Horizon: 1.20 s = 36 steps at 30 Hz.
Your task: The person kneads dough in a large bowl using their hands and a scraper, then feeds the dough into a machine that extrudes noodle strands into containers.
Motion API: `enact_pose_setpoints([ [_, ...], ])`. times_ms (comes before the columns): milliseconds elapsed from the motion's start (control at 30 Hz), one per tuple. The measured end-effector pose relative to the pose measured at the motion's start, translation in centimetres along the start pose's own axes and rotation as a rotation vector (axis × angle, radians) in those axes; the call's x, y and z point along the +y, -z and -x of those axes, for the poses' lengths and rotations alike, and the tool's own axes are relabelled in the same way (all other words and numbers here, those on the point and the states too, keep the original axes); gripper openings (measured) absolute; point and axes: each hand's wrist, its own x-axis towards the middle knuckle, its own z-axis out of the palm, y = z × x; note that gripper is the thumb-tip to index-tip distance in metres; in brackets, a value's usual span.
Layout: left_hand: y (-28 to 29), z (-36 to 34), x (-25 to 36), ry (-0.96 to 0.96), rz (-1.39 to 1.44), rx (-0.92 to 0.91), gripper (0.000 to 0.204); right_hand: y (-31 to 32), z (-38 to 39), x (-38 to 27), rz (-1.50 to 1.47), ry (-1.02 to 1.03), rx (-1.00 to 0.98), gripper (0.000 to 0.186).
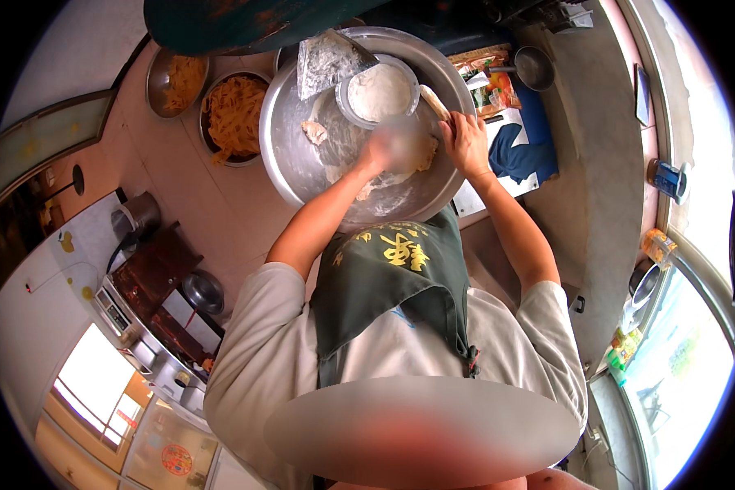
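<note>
A wide steel basin (271,155), dusted with flour, stands in front of me. My left hand (384,151) reaches into it, its fingers blurred, beside a yellowish floured lump (427,153). What that hand holds, if anything, cannot be made out. At the basin's right rim, my right hand (467,145) has its fingers closed around the near end of a pale wooden stick (434,104). A round tub of white flour (380,92) sits inside the basin at the far side. A small floured piece (314,132) lies to the left in the basin.
Two bowls of orange-yellow strips (235,114) (184,82) stand on the floor at left. To the right lie a dark blue cloth (514,153), colourful packages (490,86) and a small pan (534,69). A flour-dusted scoop-like sheet (328,64) leans over the basin's far edge.
</note>
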Motion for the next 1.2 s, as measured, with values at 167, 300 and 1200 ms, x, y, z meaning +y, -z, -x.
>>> enact_pose_setpoints([
  [167, -0.1, 0.1, -0.7, 0.178, -0.434, 0.06, 0.038, 2.2, 0.7, -1.9, 0.115, 0.149, -0.023, 0.02],
  [300, -0.6, 0.6, -2.4, 0.085, -0.409, 0.117, 0.025, 3.7, 3.3, -5.1, 0.111, 0.091, -0.431, 0.022],
  [1200, 10.1, 6.1, 14.5, -0.199, -0.305, 0.067, 0.042, -0.8, 2.0, -6.1, 0.193, 0.069, -0.728, 0.034],
])
